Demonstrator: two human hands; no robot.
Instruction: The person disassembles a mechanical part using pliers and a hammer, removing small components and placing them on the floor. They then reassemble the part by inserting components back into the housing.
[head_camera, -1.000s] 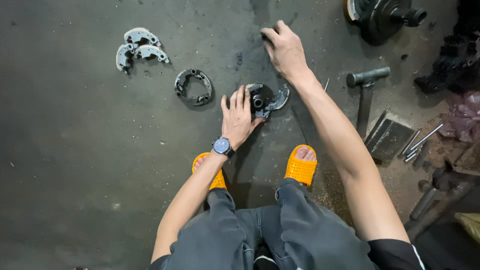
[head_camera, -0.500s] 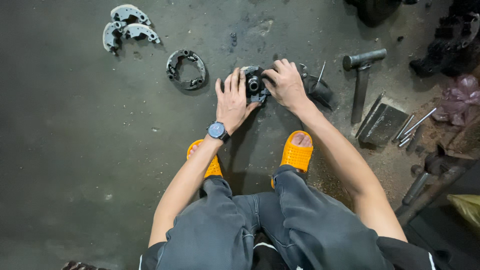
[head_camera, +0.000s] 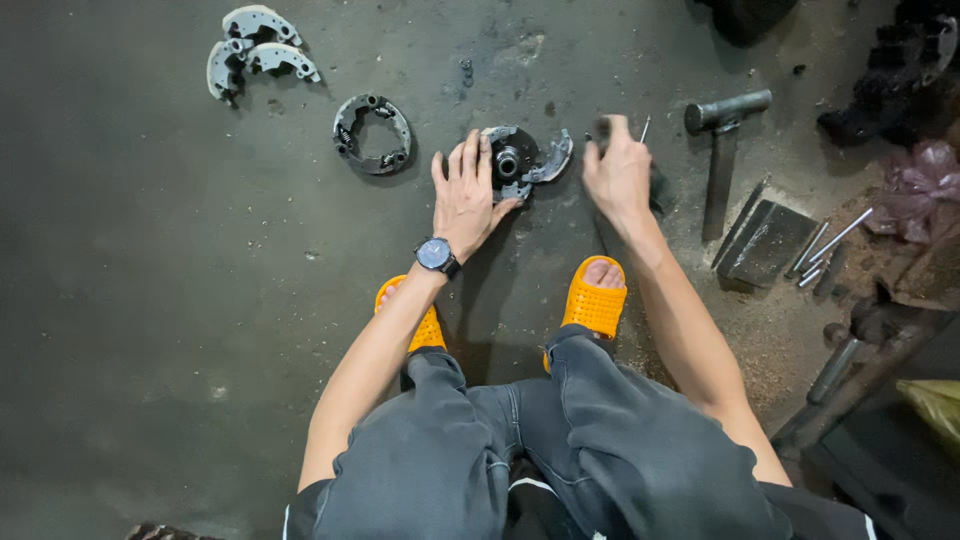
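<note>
I note the left hand (head_camera: 466, 196) lying open and flat against the round dark metal clutch assembly (head_camera: 520, 160) on the concrete floor (head_camera: 150, 300), mid-way along its far edge. The right hand (head_camera: 620, 175) pinches a small dark tool. Risk: the assembly could skid, being steadied from one side only.

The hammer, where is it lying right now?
In the head view the hammer lies on the dark floor at upper right, just beyond the right hand, with a flat metal block and loose rods near its handle end.
</note>
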